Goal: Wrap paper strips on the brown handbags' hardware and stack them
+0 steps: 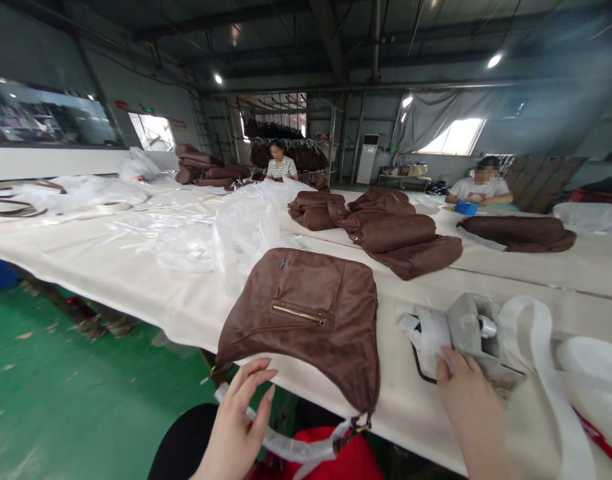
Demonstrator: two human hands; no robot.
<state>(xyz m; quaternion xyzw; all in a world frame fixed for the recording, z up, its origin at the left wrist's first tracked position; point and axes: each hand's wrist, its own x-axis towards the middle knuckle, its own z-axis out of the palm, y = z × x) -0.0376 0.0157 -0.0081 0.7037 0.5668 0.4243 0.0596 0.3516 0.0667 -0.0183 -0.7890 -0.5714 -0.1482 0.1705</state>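
A brown shoulder bag (311, 287) lies on the table before me, with a brass zipper (301, 313) across its front. Its strap (291, 445), wrapped in white translucent film, hangs past the table's front edge. My left hand (241, 420) is over the strap's left part, fingers stretched and thumb apart, gripping nothing. To the right of the bag, my right hand (469, 397) is at a grey tape dispenser (473, 320). Its fingers are closed at the edge of a white translucent strip (433, 330); the fingertips are partly hidden.
More brown bags (396, 233) lie farther back, beside crumpled clear plastic bags (246, 227). A white band (536, 347) curls at the right, near a red-handled tool (599, 433). Two co-workers sit across the table, one in a striped shirt (282, 168), one in a light shirt (479, 190).
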